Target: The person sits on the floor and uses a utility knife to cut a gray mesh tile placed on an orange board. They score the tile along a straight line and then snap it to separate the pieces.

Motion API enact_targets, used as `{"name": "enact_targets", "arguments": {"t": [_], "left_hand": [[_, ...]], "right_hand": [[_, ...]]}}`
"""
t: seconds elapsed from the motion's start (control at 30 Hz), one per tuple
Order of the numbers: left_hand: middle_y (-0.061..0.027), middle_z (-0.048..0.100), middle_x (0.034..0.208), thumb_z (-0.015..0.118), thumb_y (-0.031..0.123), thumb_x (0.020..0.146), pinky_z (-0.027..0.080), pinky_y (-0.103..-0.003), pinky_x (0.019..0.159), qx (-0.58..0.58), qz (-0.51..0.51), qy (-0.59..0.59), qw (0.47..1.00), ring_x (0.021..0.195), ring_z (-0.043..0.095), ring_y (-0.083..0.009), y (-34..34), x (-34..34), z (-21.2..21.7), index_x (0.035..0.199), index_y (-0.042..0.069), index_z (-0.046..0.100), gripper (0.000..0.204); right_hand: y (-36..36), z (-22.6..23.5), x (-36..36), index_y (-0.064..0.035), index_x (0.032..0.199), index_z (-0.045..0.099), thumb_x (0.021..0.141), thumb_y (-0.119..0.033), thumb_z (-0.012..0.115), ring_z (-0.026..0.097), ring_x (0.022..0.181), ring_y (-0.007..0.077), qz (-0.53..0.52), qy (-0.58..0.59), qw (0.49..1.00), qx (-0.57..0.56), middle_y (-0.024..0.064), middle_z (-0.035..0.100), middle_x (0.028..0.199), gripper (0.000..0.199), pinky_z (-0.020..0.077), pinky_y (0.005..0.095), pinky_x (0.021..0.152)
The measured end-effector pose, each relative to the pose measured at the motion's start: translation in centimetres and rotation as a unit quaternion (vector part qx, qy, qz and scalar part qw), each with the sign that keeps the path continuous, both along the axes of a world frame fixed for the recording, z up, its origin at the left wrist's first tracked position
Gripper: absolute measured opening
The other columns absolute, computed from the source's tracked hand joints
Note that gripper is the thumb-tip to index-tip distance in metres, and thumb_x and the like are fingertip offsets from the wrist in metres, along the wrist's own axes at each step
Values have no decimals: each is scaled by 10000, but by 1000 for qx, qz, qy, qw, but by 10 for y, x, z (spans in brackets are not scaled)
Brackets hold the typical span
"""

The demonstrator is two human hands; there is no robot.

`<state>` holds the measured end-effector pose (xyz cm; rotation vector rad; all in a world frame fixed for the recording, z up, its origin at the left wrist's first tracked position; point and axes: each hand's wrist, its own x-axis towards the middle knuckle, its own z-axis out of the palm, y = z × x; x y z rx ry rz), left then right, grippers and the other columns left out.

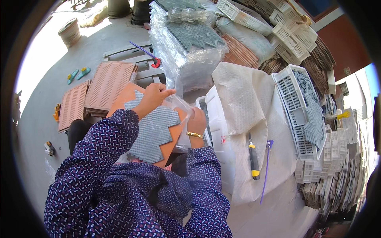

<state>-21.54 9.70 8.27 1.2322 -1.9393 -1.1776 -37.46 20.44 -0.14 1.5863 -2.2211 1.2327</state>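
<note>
An orange board (169, 143) rests over my lap, bearing a grey-green herringbone mosaic tile sheet (152, 133) with stepped edges. Clear plastic film (180, 104) stretches between my two hands above the board's right side. My left hand (154, 97) is closed over the sheet's upper part, its thumb pointing right at the film's edge. Closed on the film's other side is my right hand (197, 122), with a gold bracelet at the wrist. Part of the film hangs beside the board below that hand.
Ribbed orange trays (111, 85) are stacked at left. Film-wrapped mosaic sheets (194, 35) stand ahead. A cloth-draped white crate (218, 119) at right carries a yellow-black utility knife (253, 160) and a purple stick (266, 170). Beyond it, a white basket (291, 95) holds tile pieces.
</note>
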Motion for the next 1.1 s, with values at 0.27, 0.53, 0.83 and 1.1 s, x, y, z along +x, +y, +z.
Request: {"name": "enact_targets", "arguments": {"t": [0.27, 0.53, 0.83, 1.1], "left_hand": [[-49, 569, 607, 642, 235, 701, 414, -255, 619, -213, -280, -92, 931, 634, 554, -181, 19, 87, 17, 913, 62, 594, 278], [-23, 492, 640, 515, 202, 809, 372, -231, 603, 69, -212, -52, 973, 644, 476, -112, -47, 67, 43, 860, 52, 602, 180], [-113, 602, 860, 477, 173, 797, 369, -174, 415, 438, 0, 318, 841, 481, 453, -58, -155, -33, 74, 802, 25, 543, 163], [-231, 507, 1035, 337, 185, 870, 407, -173, 375, 413, -141, 643, 629, 469, 479, -78, -281, -96, 84, 957, 4, 415, 216]], "right_hand": [[8, 18, -16, -73, 831, 581, 712, -95, 575, 559, 725, 264, 1, -15, 999, 32, 96, 586, 806, 121, 445, 343, 630], [-14, 105, 18, 24, 932, 539, 735, -19, 540, 557, 671, 255, -84, 150, 957, -235, 134, 574, 838, 201, 464, 340, 603], [-18, 58, 56, 12, 847, 557, 769, 18, 499, 555, 543, 145, 112, -123, 973, -159, 82, 590, 733, 97, 446, 239, 512], [-53, 30, 57, -1, 869, 566, 711, 23, 537, 574, 596, 205, 197, -155, 965, -72, 102, 596, 744, 163, 455, 260, 540]]}}
